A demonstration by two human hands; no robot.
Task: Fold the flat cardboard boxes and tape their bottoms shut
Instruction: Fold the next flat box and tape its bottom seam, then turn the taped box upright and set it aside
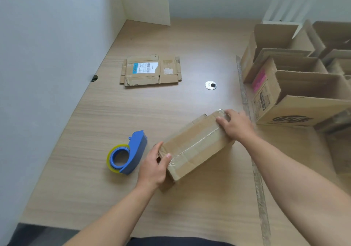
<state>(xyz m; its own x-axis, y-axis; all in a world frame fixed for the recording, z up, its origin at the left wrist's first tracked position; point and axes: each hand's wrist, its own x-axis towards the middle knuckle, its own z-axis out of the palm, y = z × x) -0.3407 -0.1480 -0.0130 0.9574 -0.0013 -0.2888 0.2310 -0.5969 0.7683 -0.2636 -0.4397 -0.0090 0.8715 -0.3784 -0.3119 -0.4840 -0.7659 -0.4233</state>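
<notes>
A folded brown cardboard box [195,147] lies bottom-up on the wooden table [95,124], a strip of clear tape running along its centre seam. My left hand [154,167] grips its near-left end, thumb on the taped top. My right hand [237,125] holds the far-right end, fingers curled over the edge. A blue tape dispenser [128,153] with a yellowish roll rests on the table just left of my left hand. One flat, unfolded box [151,70] with a white shipping label lies further back.
Several folded open-topped cardboard boxes [296,86] crowd the right side of the table. A round metal cable grommet [210,85] sits mid-table. White partition walls [47,46] close off the left and the back.
</notes>
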